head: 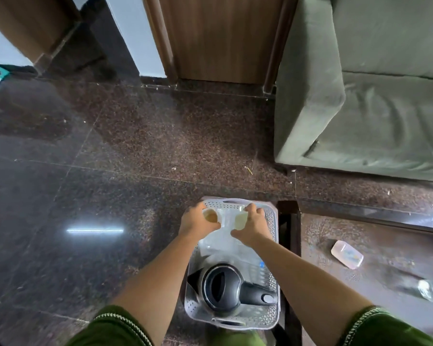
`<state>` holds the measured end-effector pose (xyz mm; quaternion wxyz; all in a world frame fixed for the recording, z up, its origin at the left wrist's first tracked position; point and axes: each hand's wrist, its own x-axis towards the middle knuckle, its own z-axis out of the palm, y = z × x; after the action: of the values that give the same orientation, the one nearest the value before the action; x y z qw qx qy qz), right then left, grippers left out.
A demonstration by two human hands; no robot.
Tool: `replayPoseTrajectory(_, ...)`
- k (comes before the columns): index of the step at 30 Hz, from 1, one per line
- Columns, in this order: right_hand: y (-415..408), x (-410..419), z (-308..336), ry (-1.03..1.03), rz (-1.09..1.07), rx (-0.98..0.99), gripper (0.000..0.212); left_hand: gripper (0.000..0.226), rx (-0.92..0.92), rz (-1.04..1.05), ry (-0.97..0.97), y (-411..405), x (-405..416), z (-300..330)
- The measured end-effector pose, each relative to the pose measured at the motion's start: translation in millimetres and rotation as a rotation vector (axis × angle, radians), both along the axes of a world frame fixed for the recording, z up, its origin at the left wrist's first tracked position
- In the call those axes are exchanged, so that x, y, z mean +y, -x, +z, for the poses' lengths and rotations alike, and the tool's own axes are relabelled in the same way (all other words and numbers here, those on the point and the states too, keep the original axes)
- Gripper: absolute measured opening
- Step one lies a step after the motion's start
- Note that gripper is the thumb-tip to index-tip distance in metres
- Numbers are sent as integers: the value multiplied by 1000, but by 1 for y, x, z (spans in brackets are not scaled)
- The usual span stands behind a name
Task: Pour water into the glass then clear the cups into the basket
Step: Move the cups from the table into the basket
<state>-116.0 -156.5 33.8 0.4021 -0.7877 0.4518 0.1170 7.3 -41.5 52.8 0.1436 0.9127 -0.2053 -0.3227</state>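
Kettle fills the basket's near end; far end open.

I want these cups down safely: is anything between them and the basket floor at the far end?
Nothing solid shows. The left hand and right hand each hold a cup over the basket; the kettle sits at the near end, apart.

Two bare forearms, dark green short sleeves at the lower frame corners, pale stitched trim along each sleeve hem
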Motion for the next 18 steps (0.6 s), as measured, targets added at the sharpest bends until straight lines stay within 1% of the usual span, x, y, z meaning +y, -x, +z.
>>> replayPoseTrajectory(2,-8,3,-12,17,13,-1,73,57,-50,-57,-5,-1,-1,-13)
replayPoseTrajectory(4,-16,6,-22,41,40,6,74,56,-118,-125,-35,-4,-2,-26)
replayPoseTrajectory(6,-23,8,-32,53,68,20,73,57,-142,-168,-53,-7,-6,-37)
replayPoseTrajectory(9,-31,10,-44,95,121,63,72,58,-115,-194,-87,-14,-12,-55)
replayPoseTrajectory(13,-31,11,-55,128,155,126,74,57,-63,-176,-86,-18,-22,-69)
replayPoseTrajectory(16,-27,11,-59,126,127,97,73,58,-37,-181,-99,-19,-28,-71)
replayPoseTrajectory(18,-26,10,-59,122,122,93,73,62,-29,-190,-110,-19,-29,-71)
